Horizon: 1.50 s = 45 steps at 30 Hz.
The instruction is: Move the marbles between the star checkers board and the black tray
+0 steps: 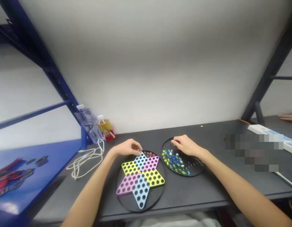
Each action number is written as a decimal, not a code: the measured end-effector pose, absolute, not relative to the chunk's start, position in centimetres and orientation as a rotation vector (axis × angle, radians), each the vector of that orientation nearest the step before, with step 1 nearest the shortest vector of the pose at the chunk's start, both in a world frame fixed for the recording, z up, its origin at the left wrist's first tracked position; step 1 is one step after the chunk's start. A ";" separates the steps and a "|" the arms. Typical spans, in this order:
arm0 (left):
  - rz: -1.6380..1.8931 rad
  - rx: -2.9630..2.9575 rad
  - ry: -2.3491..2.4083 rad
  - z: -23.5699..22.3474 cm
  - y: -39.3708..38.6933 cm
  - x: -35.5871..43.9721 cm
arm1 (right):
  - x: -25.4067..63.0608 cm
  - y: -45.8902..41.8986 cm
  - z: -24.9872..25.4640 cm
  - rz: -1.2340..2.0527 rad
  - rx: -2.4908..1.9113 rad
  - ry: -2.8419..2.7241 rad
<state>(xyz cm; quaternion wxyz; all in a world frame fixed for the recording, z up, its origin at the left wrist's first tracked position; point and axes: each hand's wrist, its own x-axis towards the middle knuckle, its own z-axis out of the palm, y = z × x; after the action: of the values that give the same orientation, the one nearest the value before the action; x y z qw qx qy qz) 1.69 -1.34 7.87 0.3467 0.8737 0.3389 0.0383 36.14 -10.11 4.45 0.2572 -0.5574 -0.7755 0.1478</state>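
Note:
My left hand [127, 147] hangs over the far point of a round Chinese checkers board [140, 179], a black disc with a star of pink, yellow and light blue holed arms. Its fingertips meet near that point, close to a small group of dark and reddish marbles [148, 154]. My right hand [186, 145] rests over a second round black board [195, 167]. Many glass marbles [173, 159] in green, yellow, blue and white fill its left part. The fingers hide some marbles, and I cannot tell whether either hand holds one.
A clear plastic bottle [87, 124] and a yellow-filled bottle [106, 128] stand at the back left, beside a coiled white cable [87, 160]. Red and dark pieces lie on a blue shelf [41, 186]. A co-worker's hand [288, 117] and a white device [266, 132] are at the right.

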 end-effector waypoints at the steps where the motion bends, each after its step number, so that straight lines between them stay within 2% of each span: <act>1: 0.083 2.275 0.855 8.1 -1.4 1.6 | 36.1 -10.1 4.5 0.359 -1.530 -2.114; 11: 0.175 2.259 0.789 6.7 -0.8 2.0 | 35.0 -10.6 4.7 0.253 -1.536 -2.097; 18: 0.200 2.274 0.768 6.5 -1.5 3.2 | 33.6 -11.3 4.7 0.579 -1.233 -1.974; 22: 0.255 2.298 0.900 6.2 -2.5 4.3 | 31.3 -12.2 5.3 0.653 -1.086 -2.084; 35: 0.474 2.362 1.035 4.7 -3.1 6.4 | 28.3 -13.1 6.6 0.251 -1.059 -2.691; 45: 0.496 2.310 1.053 4.4 -3.5 6.9 | 27.9 -14.1 6.3 0.256 -1.110 -2.674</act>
<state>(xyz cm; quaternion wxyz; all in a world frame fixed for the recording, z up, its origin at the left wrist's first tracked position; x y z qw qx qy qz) 6.90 -3.46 4.41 0.2739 0.8589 0.3916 0.1844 27.88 -14.10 6.26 0.1173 -0.3792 -0.9136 0.0876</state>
